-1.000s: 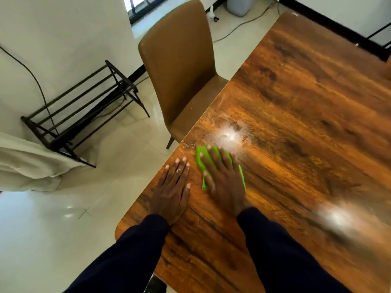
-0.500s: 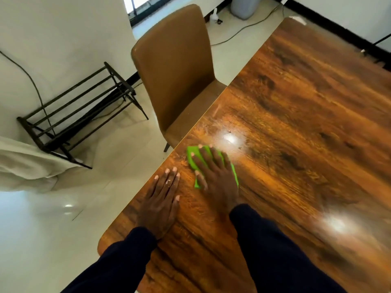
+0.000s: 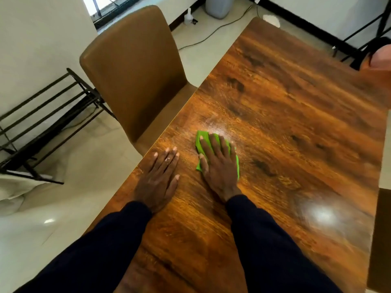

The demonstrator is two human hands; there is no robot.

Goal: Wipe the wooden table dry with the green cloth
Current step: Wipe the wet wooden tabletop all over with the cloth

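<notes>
The left grip (image 3: 157, 178) lies palm down, fingers straight and close together, pointing toward 1 o'clock. Just at its 3 o'clock, the right grip (image 3: 220, 168) presses flat, fingers spread, pointing toward 11 o'clock.

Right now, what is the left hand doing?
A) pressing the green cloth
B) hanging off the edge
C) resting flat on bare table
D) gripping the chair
C: the left hand lies flat on the wooden table, fingers straight; the right hand presses the green cloth.
</notes>
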